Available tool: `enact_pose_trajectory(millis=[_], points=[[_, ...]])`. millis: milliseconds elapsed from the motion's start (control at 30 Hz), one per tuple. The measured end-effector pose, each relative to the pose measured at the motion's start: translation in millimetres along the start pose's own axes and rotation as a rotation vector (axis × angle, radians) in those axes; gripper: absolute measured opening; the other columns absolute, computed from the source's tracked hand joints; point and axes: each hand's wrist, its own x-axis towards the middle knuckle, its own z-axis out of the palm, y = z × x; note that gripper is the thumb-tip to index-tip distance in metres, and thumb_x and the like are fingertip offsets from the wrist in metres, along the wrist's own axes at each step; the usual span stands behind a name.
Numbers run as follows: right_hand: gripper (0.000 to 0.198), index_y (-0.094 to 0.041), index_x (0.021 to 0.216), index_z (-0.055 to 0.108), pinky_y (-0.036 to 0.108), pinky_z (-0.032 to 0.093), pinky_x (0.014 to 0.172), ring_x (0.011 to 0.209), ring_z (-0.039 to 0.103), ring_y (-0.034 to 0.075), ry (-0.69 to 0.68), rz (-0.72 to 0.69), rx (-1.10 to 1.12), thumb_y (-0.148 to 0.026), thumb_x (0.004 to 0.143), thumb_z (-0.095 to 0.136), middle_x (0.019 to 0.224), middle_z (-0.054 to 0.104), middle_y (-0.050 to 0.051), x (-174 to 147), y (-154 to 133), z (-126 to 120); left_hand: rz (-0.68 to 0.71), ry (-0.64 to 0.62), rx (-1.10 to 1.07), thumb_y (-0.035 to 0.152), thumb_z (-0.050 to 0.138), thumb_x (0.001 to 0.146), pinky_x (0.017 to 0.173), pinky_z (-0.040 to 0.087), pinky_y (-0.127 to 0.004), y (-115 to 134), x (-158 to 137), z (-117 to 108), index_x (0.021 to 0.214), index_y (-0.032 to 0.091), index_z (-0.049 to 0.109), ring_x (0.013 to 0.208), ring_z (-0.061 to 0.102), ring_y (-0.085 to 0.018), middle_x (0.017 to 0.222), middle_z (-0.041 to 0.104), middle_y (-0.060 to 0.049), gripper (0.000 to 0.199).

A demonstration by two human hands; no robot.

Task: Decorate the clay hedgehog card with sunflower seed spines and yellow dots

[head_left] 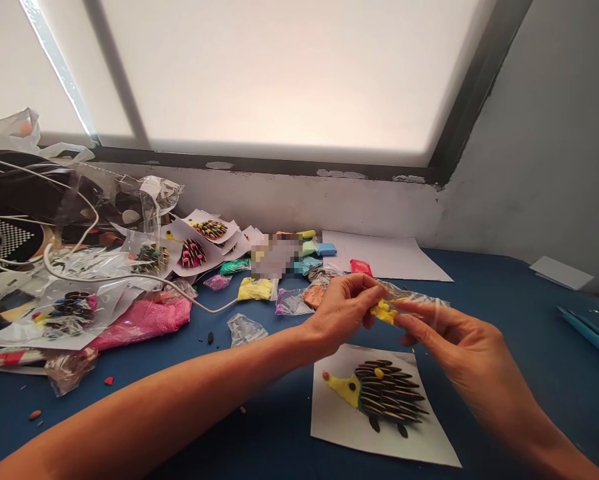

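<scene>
My left hand (343,308) and my right hand (446,337) meet above the blue table (504,333), both pinching a small clear plastic bag of yellow clay (396,305). Just below them lies a white paper card (379,437) bearing a hedgehog (379,399) with a yellow clay face and dark seed spines.
Small bags of coloured clay (256,288) lie scattered behind my hands. Finished hedgehog cards (199,243), plastic wrappers, a pink cloth (146,319) and a white cable (129,277) crowd the left. A blank white sheet (389,257) lies at the back, blue pens (589,333) at the right edge.
</scene>
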Motion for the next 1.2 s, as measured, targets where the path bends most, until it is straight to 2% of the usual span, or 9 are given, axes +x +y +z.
enact_pose_trajectory(millis=[167, 333, 400, 500, 733, 833, 933, 1067, 1200], points=[[0.044, -0.024, 0.079, 0.081, 0.032, 0.057, 0.063, 0.061, 0.065, 0.019, 0.016, 0.038, 0.001, -0.057, 0.05, 0.082, 0.067, 0.073, 0.003, 2.5, 0.3, -1.4, 0.026, -0.039, 0.004, 0.023, 0.058, 0.086, 0.052, 0.036, -0.02, -3.6, 1.5, -3.7, 0.076, 0.012, 0.059, 0.053, 0.044, -0.005, 0.067, 0.053, 0.001, 0.015], [0.038, -0.025, 0.082, 0.08, 0.035, 0.057, 0.072, 0.071, 0.068, 0.022, -0.08, -0.053, -0.014, -0.057, 0.06, 0.078, 0.073, 0.074, 0.003, 2.9, 4.8, -4.9, 0.032, -0.125, 0.007, 0.028, 0.074, 0.074, 0.066, 0.043, -0.022, -2.6, 3.4, -12.5, 0.09, 0.013, 0.065, 0.074, 0.055, -0.01, 0.085, 0.061, -0.003, 0.024], [0.036, -0.026, 0.083, 0.08, 0.037, 0.056, 0.077, 0.077, 0.069, 0.024, -0.144, -0.076, -0.009, -0.056, 0.065, 0.076, 0.079, 0.075, 0.004, 2.3, 7.6, -5.1, 0.02, -0.167, 0.033, 0.032, 0.077, 0.072, 0.07, 0.043, -0.023, 0.0, 4.8, -15.7, 0.086, 0.012, 0.065, 0.075, 0.056, -0.011, 0.082, 0.063, -0.003, 0.027], [0.039, -0.026, 0.087, 0.081, 0.038, 0.056, 0.079, 0.082, 0.069, 0.026, -0.174, -0.072, -0.043, -0.06, 0.068, 0.073, 0.081, 0.075, 0.005, 1.7, 9.6, -4.2, 0.027, -0.19, 0.095, 0.035, 0.072, 0.076, 0.069, 0.042, -0.024, 3.3, 6.1, -17.3, 0.071, 0.012, 0.061, 0.071, 0.055, -0.011, 0.075, 0.062, -0.003, 0.026], [0.046, -0.026, 0.094, 0.081, 0.032, 0.055, 0.071, 0.078, 0.068, 0.023, -0.247, 0.021, -0.067, -0.063, 0.068, 0.072, 0.076, 0.073, 0.005, -2.1, 7.2, -3.2, 0.087, -0.123, 0.11, 0.031, 0.061, 0.085, 0.065, 0.041, -0.023, -2.2, -0.1, -8.3, 0.072, 0.012, 0.059, 0.066, 0.05, -0.009, 0.071, 0.057, -0.001, 0.023], [0.043, -0.027, 0.092, 0.081, 0.032, 0.054, 0.073, 0.071, 0.064, 0.02, -0.206, -0.029, -0.05, -0.062, 0.068, 0.072, 0.067, 0.068, 0.002, -2.0, 9.1, -2.8, 0.092, -0.148, 0.093, 0.033, 0.056, 0.089, 0.074, 0.043, -0.025, -4.2, -2.5, -5.5, 0.07, 0.012, 0.059, 0.071, 0.054, -0.011, 0.071, 0.06, -0.003, 0.029], [0.045, -0.026, 0.093, 0.081, 0.034, 0.054, 0.074, 0.067, 0.061, 0.019, -0.178, -0.035, -0.062, -0.062, 0.068, 0.071, 0.061, 0.063, 0.001, -0.7, 8.9, -2.4, 0.107, -0.125, 0.11, 0.034, 0.055, 0.09, 0.07, 0.042, -0.025, -2.6, -2.6, -5.5, 0.07, 0.012, 0.057, 0.068, 0.052, -0.01, 0.071, 0.059, -0.003, 0.029], [0.046, -0.025, 0.095, 0.081, 0.036, 0.053, 0.076, 0.072, 0.063, 0.021, -0.265, -0.002, -0.047, -0.062, 0.069, 0.071, 0.066, 0.067, 0.003, -1.8, 4.5, -0.9, 0.182, -0.083, 0.176, 0.031, 0.058, 0.089, 0.063, 0.038, -0.022, -1.0, -1.0, -5.7, 0.072, 0.013, 0.055, 0.066, 0.047, -0.008, 0.071, 0.054, 0.0, 0.025], [0.036, -0.026, 0.093, 0.08, 0.033, 0.053, 0.071, 0.071, 0.062, 0.019, -0.424, 0.04, -0.03, -0.056, 0.079, 0.065, 0.071, 0.068, 0.002, -7.0, 1.8, 3.2, 0.192, -0.132, 0.087, 0.037, 0.06, 0.088, 0.06, 0.037, -0.021, -3.8, -3.6, 0.0, 0.072, 0.015, 0.051, 0.064, 0.044, -0.007, 0.071, 0.048, 0.002, 0.029]])
